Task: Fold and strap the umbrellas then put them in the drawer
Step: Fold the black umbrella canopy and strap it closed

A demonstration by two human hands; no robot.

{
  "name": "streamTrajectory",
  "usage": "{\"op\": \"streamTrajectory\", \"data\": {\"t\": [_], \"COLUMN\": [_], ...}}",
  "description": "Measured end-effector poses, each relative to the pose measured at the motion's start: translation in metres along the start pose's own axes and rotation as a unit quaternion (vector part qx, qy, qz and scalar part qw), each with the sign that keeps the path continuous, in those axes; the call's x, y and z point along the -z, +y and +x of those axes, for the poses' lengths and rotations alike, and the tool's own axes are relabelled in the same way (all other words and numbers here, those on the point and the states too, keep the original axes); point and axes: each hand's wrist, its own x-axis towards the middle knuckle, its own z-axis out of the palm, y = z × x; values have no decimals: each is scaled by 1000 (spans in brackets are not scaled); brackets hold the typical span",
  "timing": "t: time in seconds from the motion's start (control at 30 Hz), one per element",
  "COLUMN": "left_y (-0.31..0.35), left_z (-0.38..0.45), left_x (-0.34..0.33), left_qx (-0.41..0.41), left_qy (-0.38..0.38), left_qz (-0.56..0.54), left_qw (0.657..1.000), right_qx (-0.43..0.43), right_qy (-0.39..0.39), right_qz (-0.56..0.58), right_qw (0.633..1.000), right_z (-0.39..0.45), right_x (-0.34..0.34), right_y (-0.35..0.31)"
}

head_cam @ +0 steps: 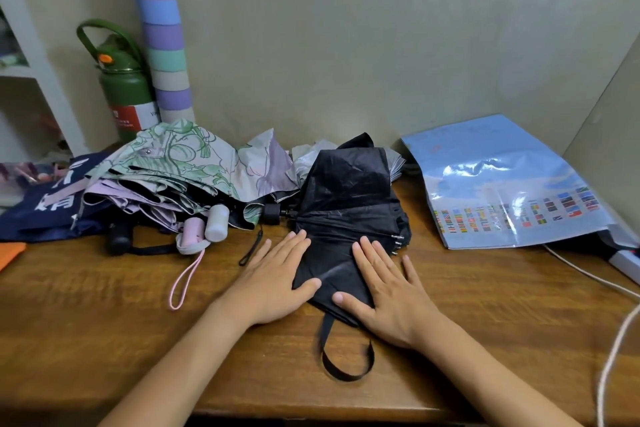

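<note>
A black umbrella (349,204) lies collapsed but loose on the wooden table (104,305), its canopy spread in folds and its black strap loop (346,360) trailing toward me. My left hand (277,277) lies flat with straight fingers on the canopy's left edge. My right hand (388,288) presses flat on the canopy's right part. To the left lies a heap of unfolded umbrellas: a green floral one (183,156), a lilac one (131,194) with pale handles (204,225) and a pink wrist cord (183,277). No drawer is in view.
A green bottle (124,87) and a pastel striped tube (162,38) stand at the back left against the wall. A navy bag (45,204) lies far left. A blue plastic folder with flags (502,191) lies at the right, with a white cable (616,340) beside it.
</note>
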Motion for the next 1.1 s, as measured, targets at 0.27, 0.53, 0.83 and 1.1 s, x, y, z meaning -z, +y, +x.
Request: {"op": "streamTrajectory", "data": {"t": [0.27,0.53,0.83,1.1], "left_y": [42,14,12,14], "left_z": [27,20,21,20], "left_x": [7,-17,-17,-17], "left_qx": [-103,-108,-105,-102], "left_qy": [243,55,37,33], "left_qz": [37,44,45,28], "left_qw": [964,992,993,994], "right_qx": [0,5,-27,-56], "right_qy": [-9,-17,120,241], "right_qz": [-4,12,176,431], "right_qw": [1000,1000,977,868], "right_z": [-1,2,29,81], "right_x": [3,4,77,88], "right_y": [-2,2,13,32]}}
